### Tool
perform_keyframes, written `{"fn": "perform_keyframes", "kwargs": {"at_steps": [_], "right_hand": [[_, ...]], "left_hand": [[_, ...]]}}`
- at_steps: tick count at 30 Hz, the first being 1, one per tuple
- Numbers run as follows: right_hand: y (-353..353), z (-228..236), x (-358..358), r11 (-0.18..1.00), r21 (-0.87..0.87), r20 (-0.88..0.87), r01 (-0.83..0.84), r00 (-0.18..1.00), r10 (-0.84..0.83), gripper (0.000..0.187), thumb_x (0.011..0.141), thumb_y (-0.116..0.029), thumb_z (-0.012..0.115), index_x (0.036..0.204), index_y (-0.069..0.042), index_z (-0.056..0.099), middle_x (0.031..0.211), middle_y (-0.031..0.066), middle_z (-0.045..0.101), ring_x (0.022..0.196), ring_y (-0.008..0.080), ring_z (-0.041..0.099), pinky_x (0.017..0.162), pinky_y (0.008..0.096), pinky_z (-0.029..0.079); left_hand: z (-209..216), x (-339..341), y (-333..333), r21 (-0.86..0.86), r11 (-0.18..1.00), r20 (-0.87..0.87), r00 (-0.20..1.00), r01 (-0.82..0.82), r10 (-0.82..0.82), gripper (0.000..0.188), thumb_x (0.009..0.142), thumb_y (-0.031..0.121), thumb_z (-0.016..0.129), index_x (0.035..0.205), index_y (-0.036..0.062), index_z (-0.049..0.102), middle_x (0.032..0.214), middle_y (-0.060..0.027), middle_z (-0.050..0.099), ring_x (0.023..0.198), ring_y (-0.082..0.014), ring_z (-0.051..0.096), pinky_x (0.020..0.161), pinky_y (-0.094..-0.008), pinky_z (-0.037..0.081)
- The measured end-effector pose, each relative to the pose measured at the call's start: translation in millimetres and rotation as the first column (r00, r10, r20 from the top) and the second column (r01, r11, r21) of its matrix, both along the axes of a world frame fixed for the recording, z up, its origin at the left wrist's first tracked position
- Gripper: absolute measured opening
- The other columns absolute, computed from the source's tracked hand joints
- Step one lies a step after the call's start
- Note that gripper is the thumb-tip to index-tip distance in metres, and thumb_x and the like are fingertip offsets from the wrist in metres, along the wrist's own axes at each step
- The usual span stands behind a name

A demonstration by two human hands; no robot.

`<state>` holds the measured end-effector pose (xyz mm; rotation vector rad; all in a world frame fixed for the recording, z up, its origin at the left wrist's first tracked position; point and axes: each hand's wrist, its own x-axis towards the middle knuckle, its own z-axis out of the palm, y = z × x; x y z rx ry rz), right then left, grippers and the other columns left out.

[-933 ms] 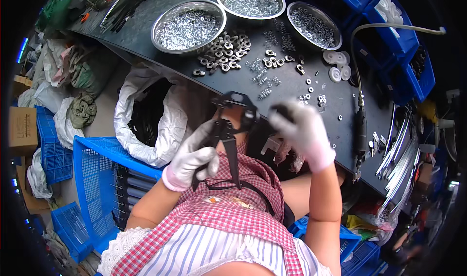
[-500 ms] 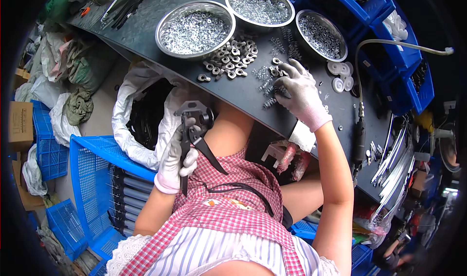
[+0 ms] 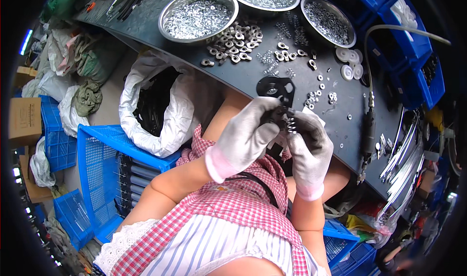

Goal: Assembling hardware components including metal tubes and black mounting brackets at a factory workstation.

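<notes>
Both my hands wear whitish work gloves and meet over my lap at the bench edge. My left hand point(image 3: 250, 134) is closed on a black metal bracket point(image 3: 272, 88) with a rounded plate and holes, which points away from me. Between the fingers of my right hand point(image 3: 310, 152) is a small coil spring point(image 3: 292, 124), held against the bracket's near end. The fingers hide the rest of the bracket. Beyond the hands lie several loose springs point(image 3: 266, 58) and a heap of wing-shaped metal nuts point(image 3: 238, 43).
Steel bowls of small metal parts, one of them a bowl of washers point(image 3: 168, 34), stand along the bench's far side. White plastic discs point(image 3: 347, 72) lie at right near a hanging power driver point(image 3: 369, 132). Blue bins point(image 3: 417, 57) rise beyond. A blue crate point(image 3: 99, 178) and a white sack point(image 3: 127, 113) stand at left.
My right hand has left the springs on the bench and come back toward me with one. My left hand has moved right and up with the bracket, so both hands now meet.
</notes>
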<state>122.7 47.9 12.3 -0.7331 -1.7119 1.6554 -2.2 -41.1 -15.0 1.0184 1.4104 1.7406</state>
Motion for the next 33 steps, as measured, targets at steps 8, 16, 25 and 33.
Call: {"fn": "perform_keyframes", "kwargs": {"at_steps": [8,16,25,33], "right_hand": [[-6,-6,16,0.971,-0.006,-0.028,0.24,0.97,-0.24,0.02,0.082,-0.002,0.07,0.101,0.003,0.068,0.087,0.0042,0.067,0.073,0.0056,0.057,0.064,0.0198,0.046],[4,-7,29,0.898,-0.411,-0.035,0.157,0.982,-0.188,0.015,0.081,-0.005,0.07,0.092,0.003,0.064,0.083,0.0052,0.066,0.071,0.007,0.059,0.063,0.021,0.048],[13,-10,41,0.828,-0.56,-0.145,-0.013,0.986,-0.083,0.015,0.082,-0.004,0.07,0.091,0.002,0.06,0.082,0.0048,0.064,0.071,0.0079,0.059,0.063,0.0208,0.048],[18,-15,81,0.991,0.087,-0.089,-0.097,0.991,0.105,0.018,0.084,-0.011,0.066,0.098,0.001,0.065,0.086,0.0091,0.063,0.078,0.0152,0.061,0.074,0.0278,0.049]], "left_hand": [[7,22,16,-0.091,0.99,-0.369,0.927,-0.107,0.066,0.036,0.095,0.025,0.057,0.117,-0.0025,0.055,0.104,-0.0159,0.061,0.092,-0.0233,0.064,0.079,-0.0302,0.049],[19,34,16,-0.097,0.99,-0.448,0.893,-0.101,0.047,0.026,0.089,0.009,0.059,0.111,-0.0045,0.058,0.106,-0.0187,0.061,0.095,-0.0286,0.065,0.08,-0.0318,0.051],[20,29,25,-0.056,0.998,-0.57,0.821,-0.017,-0.018,0.025,0.081,0.004,0.058,0.104,-0.0048,0.059,0.096,-0.019,0.061,0.08,-0.0291,0.065,0.07,-0.0339,0.052],[17,15,7,-0.3,0.953,-0.191,0.981,-0.042,-0.017,0.024,0.08,-0.002,0.043,0.1,-0.0064,0.056,0.099,-0.0098,0.06,0.056,-0.0074,0.053,0.048,-0.0199,0.041]]}}
